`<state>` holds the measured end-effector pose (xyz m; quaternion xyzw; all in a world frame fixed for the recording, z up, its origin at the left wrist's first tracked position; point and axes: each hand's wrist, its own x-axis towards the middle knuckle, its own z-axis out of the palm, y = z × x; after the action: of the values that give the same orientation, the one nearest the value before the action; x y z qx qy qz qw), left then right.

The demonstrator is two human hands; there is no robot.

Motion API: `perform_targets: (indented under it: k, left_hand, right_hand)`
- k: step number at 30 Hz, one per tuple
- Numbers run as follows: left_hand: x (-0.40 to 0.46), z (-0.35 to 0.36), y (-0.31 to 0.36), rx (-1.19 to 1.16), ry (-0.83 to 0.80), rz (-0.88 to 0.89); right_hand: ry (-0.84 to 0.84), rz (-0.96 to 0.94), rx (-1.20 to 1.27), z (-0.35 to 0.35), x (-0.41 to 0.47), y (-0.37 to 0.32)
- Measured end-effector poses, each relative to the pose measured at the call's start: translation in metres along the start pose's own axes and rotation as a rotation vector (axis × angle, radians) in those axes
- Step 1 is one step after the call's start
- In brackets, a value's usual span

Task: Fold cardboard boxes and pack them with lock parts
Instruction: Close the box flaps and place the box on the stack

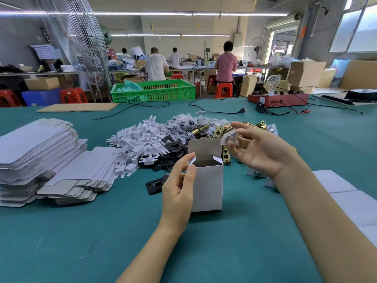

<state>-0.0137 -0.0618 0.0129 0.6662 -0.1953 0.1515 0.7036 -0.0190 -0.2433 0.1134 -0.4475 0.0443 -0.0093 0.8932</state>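
— Holding the box [207,186] upright on the green table [81,231], the left hand [177,188] grips its left wall; top flaps stand open.

— And the right hand [259,148]?

— Just right of the box mouth, above it, pinching a small blurred clear bag [229,138]; the drop goes leftward and down.

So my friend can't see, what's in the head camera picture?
A left hand holds an open white box upright on a green table while the right hand brings a small clear packet above it. Behind lie flat boxes and lock parts.
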Motion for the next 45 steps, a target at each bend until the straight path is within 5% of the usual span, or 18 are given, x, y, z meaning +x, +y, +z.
perform_targets:
  k: [3,7,13,21,29,32,37,42,45]
  left_hand:
    - [0.0,0.0,0.0,-0.01,0.024,0.016]
    - [-0.002,0.004,-0.001,-0.004,0.039,0.041]
    - [-0.003,0.003,-0.003,0.015,0.048,0.054]
    - [-0.002,0.003,-0.004,0.01,0.033,0.058]
    - [-0.002,0.002,-0.004,0.004,0.026,0.055]
    - [-0.002,0.002,-0.003,0.011,0.032,0.071]
    - [-0.003,0.002,-0.002,0.032,0.036,0.08]
    - [-0.002,0.002,-0.001,0.06,0.05,0.087]
    - [-0.003,0.002,-0.001,0.08,0.058,0.097]
  right_hand:
    - [-0.054,-0.182,-0.398,0.019,-0.013,-0.003]
    - [-0.021,-0.6,-1.25,0.035,-0.03,-0.01]
    - [-0.051,-0.673,-1.672,0.046,-0.031,0.017]
    - [-0.12,-0.592,-1.57,0.044,-0.023,0.029]
    - [-0.36,-0.467,-1.942,0.049,-0.026,0.023]
    - [-0.242,-0.497,-1.767,0.043,-0.027,0.01]
    - [0.194,-0.616,-1.398,0.023,-0.02,-0.007]
    - [-0.031,0.034,-1.338,0.009,-0.012,-0.005]
    - [-0.136,0.138,-1.142,0.005,-0.008,0.002]
